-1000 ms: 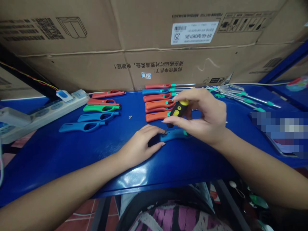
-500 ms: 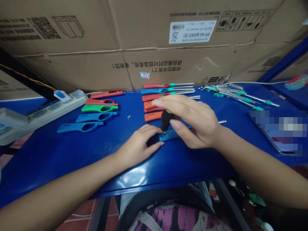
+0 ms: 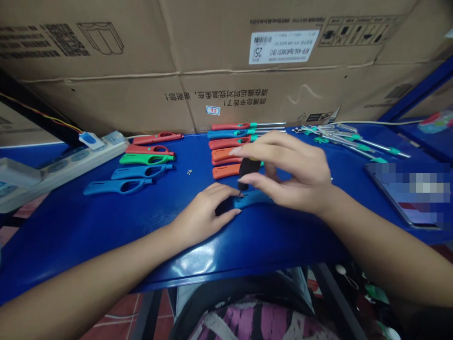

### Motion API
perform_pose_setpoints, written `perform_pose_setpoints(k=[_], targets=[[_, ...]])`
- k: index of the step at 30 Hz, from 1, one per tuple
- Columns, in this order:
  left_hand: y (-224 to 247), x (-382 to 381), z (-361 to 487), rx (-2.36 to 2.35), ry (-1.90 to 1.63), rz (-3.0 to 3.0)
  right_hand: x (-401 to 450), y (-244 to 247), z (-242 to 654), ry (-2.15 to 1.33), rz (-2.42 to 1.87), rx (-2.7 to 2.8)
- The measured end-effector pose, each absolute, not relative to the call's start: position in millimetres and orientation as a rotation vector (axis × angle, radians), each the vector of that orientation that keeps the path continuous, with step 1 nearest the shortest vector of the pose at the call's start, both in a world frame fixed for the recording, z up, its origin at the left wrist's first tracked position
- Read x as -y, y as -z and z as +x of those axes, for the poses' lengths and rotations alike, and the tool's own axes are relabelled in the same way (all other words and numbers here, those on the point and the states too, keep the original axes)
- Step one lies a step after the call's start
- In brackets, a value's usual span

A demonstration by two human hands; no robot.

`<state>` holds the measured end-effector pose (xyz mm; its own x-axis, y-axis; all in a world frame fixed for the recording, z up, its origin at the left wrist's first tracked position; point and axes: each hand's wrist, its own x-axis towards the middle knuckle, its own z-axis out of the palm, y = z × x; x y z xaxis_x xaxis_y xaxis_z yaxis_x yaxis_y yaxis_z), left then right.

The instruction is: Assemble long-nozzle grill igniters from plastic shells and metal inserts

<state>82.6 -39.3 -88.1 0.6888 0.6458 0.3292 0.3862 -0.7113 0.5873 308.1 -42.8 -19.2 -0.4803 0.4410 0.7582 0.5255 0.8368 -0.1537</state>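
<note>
My right hand (image 3: 293, 172) holds a short black-handled screwdriver (image 3: 248, 171) between thumb and fingers. The tool stands nearly upright, its tip on the near end of a blue lighter body (image 3: 252, 198) lying on the table. Thumb and forefinger of my left hand (image 3: 208, 210) pinch that end of the blue body from its two sides. Part of the body is hidden under my right hand. Behind it lie orange lighters (image 3: 225, 172) and red ones (image 3: 226, 143), with a blue one (image 3: 226, 134) among them. Small screws (image 3: 189, 172) rest left of my hands.
Several handle shells, including a green one (image 3: 141, 159), lie at the left beside a white power strip (image 3: 71, 163). Metal rods with green parts (image 3: 354, 139) are piled at the back right. A phone (image 3: 403, 198) lies right. A cardboard box (image 3: 141, 104) stands behind the blue table (image 3: 170, 255).
My right hand has shifted slightly right and its fingers are differently bent around the screwdriver, whose handle now sits a little higher and to the right. The left hand has stayed in place.
</note>
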Motion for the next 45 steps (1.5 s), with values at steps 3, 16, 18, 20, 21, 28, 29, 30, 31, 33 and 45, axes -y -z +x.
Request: perform_pose_setpoints(k=[3, 16, 18, 20, 21, 28, 29, 30, 31, 33, 45], targets=[[89.2, 38.7, 83.0, -0.797, -0.731, 2.426, 43.0, 14.0, 310.2, 0.205, -0.709, 2.202], [90.6, 39.2, 84.2, -0.810, -0.740, 2.464, 44.9, 11.7, 305.6, 0.054, -0.690, 2.142], [91.7, 39.3, 84.6, -0.807, -0.757, 2.472, 45.5, 11.1, 306.2, 0.092, -0.680, 2.111], [92.7, 39.8, 85.3, -0.806, -0.784, 2.484, 45.3, 11.7, 307.6, 0.224, -0.644, 2.101], [92.9, 40.2, 85.6, -0.806, -0.793, 2.487, 45.1, 12.3, 308.1, 0.269, -0.633, 2.107], [91.8, 41.6, 84.9, -0.798, -0.782, 2.481, 41.9, 13.1, 307.4, 0.073, -0.658, 2.124], [91.8, 41.5, 84.8, -0.794, -0.781, 2.482, 41.4, 13.0, 307.9, 0.116, -0.648, 2.121], [91.9, 41.5, 84.8, -0.793, -0.777, 2.483, 40.9, 13.0, 308.6, 0.161, -0.645, 2.125], [92.0, 41.4, 84.9, -0.792, -0.773, 2.483, 40.5, 13.1, 309.3, 0.189, -0.649, 2.141], [92.1, 41.3, 85.3, -0.792, -0.767, 2.476, 40.1, 13.7, 310.2, 0.150, -0.670, 2.192], [91.6, 41.2, 85.4, -0.793, -0.757, 2.424, 41.7, 15.2, 308.3, -0.058, -0.745, 2.166]])
